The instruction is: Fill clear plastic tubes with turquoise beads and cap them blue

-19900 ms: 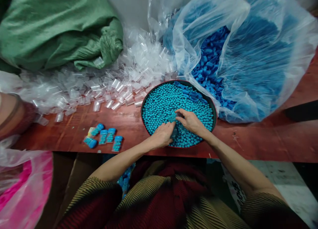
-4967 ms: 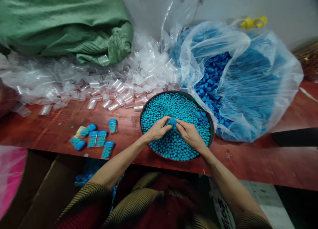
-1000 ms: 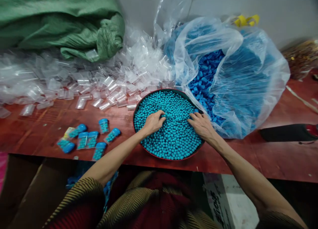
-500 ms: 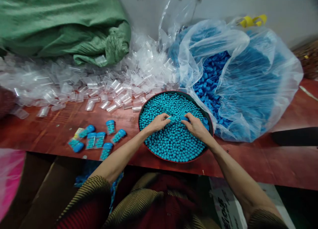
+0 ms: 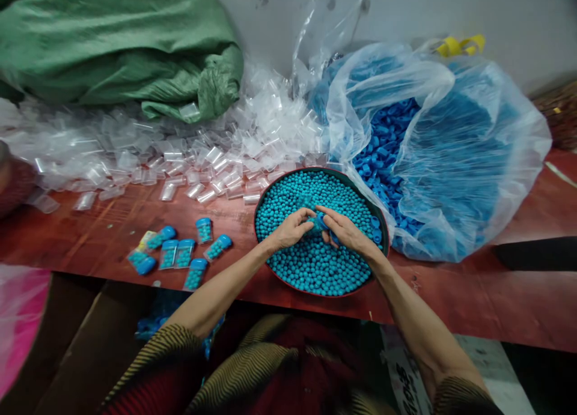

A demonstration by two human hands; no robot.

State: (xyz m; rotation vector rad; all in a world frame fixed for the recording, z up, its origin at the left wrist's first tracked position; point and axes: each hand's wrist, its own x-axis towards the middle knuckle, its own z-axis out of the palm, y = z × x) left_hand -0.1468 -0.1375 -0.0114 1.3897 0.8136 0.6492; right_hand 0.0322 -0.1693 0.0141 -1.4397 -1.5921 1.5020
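Observation:
A round tray (image 5: pixel 258 235) full of small turquoise balls (image 5: pixel 322 274) stands on the red table. Over it, my left hand (image 5: pixel 292 227) is closed around a small clear container (image 5: pixel 312 224), mostly covered by the fingers, with turquoise balls showing in it. Meeting it from the right, my right hand (image 5: pixel 343 229) grips a blue cap (image 5: pixel 321 218) at the container's end. Whether the cap is fully seated I cannot tell. More blue caps (image 5: pixel 375 229) lie on the balls at the tray's right side.
Several filled, blue-capped containers (image 5: pixel 184 253) lie left of the tray. Behind are a heap of clear empty containers (image 5: pixel 220 163) and a green sack (image 5: pixel 121 48). An open plastic bag (image 5: pixel 455 157) of blue caps borders the tray's right. A dark strip (image 5: pixel 536 253) lies far right.
My hands have come together: the right hand has brought the blue cap left onto the container in my left hand. The view has shifted slightly.

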